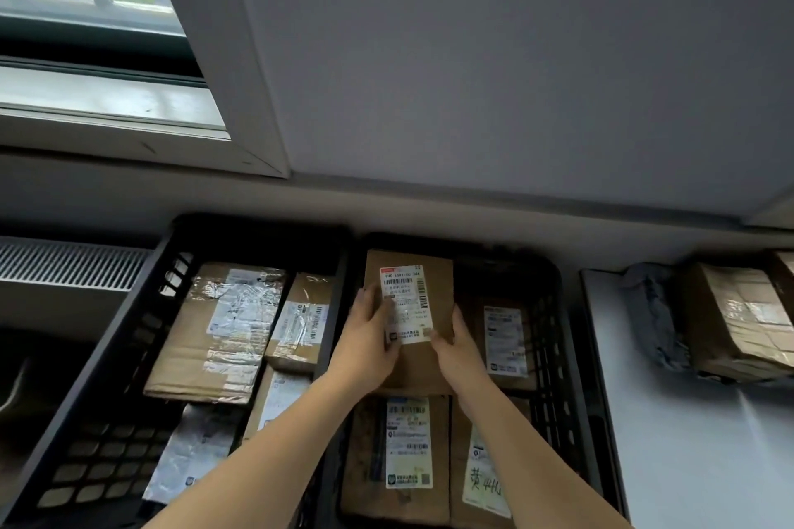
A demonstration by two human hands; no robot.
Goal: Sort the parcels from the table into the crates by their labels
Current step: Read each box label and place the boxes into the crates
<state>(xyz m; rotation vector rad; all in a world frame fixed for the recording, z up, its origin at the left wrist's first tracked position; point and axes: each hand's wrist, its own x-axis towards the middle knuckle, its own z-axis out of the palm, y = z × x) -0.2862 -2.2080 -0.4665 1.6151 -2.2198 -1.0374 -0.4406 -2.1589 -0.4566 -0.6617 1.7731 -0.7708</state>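
I hold a brown cardboard parcel (429, 271) with a white shipping label over the right black crate (554, 301). My left hand (365, 339) grips its left edge, thumb on the label. My right hand (455, 352) grips its lower right corner. Under it in that crate lie other labelled parcels (408, 442), one with green handwriting (485, 481). The left black crate (142, 322) holds several taped parcels (215, 331). On the white table (687, 464) at right sit a taped brown parcel (739, 322) and a grey bag parcel (657, 314).
A grey wall runs behind the crates. A window with a sill is at the upper left, and a white radiator grille (68, 264) lies left of the left crate. The two crates stand side by side, touching.
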